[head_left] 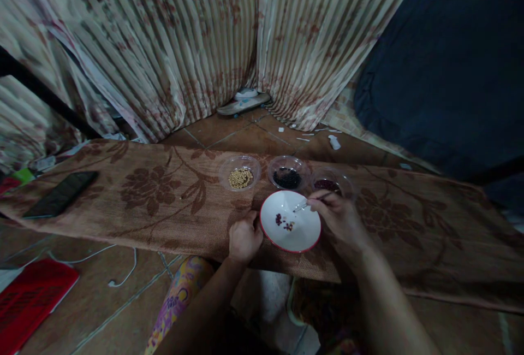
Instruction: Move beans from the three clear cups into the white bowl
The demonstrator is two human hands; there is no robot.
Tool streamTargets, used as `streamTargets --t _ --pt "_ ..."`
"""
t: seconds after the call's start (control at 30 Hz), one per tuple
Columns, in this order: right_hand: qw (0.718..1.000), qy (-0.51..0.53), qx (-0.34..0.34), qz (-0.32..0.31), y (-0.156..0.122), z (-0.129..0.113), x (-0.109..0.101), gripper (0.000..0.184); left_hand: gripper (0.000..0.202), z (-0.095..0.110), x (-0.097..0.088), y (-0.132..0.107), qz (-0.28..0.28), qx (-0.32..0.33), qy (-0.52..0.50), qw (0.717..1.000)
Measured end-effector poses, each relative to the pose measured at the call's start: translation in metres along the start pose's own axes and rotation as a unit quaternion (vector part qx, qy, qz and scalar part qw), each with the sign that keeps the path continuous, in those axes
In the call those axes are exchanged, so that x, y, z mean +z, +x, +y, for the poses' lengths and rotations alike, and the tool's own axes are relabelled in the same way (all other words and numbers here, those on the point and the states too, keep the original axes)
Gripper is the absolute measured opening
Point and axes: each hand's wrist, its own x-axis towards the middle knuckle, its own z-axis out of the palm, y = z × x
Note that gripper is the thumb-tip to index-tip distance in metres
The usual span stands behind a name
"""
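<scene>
A white plate with a red rim (305,237) lies on a brown flowered cloth, with a few dark red beans near its left side. My left hand (244,239) is closed on the plate's left edge. My right hand (339,218) pinches metal tweezers (308,204), whose tips point left over the plate. Behind the plate stand three clear bowls: one with pale yellow beans (240,172), one with black beans (287,172), and one with dark red beans (332,181) just beyond my right hand.
The brown flowered cloth (155,196) covers a low bench. A dark phone (61,194) lies at its left end. A red mat (28,297) and a white cable (123,276) are on the tiled floor. Striped curtains (184,43) hang behind, and a sandal (242,105) lies below them.
</scene>
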Motion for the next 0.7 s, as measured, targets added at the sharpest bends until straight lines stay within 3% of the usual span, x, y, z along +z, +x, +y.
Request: streamTargets --t 0.1,0.2,0.27,0.33,0.43,0.47,0.53,0.6,0.7 --pt "0.984 0.052 -0.011 0.168 0.004 0.003 -0.023 0.020 0.023 -0.001 0.000 0.001 0.000 -0.002 0.001 1.000" --pt "0.941 0.031 -0.017 0.336 0.010 0.015 -0.049 0.023 0.022 -0.001 0.000 0.002 0.000 0.000 0.002 1.000" --pt "0.919 -0.015 -0.012 0.393 0.012 0.023 -0.061 0.027 0.022 -0.001 0.001 0.002 -0.003 -0.005 0.009 1.000" --pt "0.914 -0.052 -0.010 0.402 0.012 0.027 -0.064 0.028 0.022 -0.001 0.001 0.002 -0.006 -0.009 0.016 1.000" --pt "0.941 -0.023 -0.018 0.338 0.008 0.018 -0.050 0.025 0.022 -0.001 0.001 0.002 -0.005 -0.008 0.016 1.000" --pt "0.957 0.001 -0.021 0.288 0.005 0.013 -0.043 0.023 0.022 -0.001 0.001 0.002 -0.002 -0.007 0.015 1.000" --pt "0.992 0.032 -0.021 0.123 0.001 0.003 -0.027 0.022 0.023 0.000 0.000 0.002 -0.003 -0.006 0.013 1.000" --pt "0.999 0.030 -0.008 -0.026 -0.003 -0.005 -0.014 0.023 0.023 0.000 -0.001 0.001 -0.009 -0.006 0.013 1.000" --pt "0.993 -0.012 0.011 -0.120 -0.005 -0.010 0.000 0.025 0.025 0.001 -0.002 0.001 -0.019 -0.013 0.014 1.000"
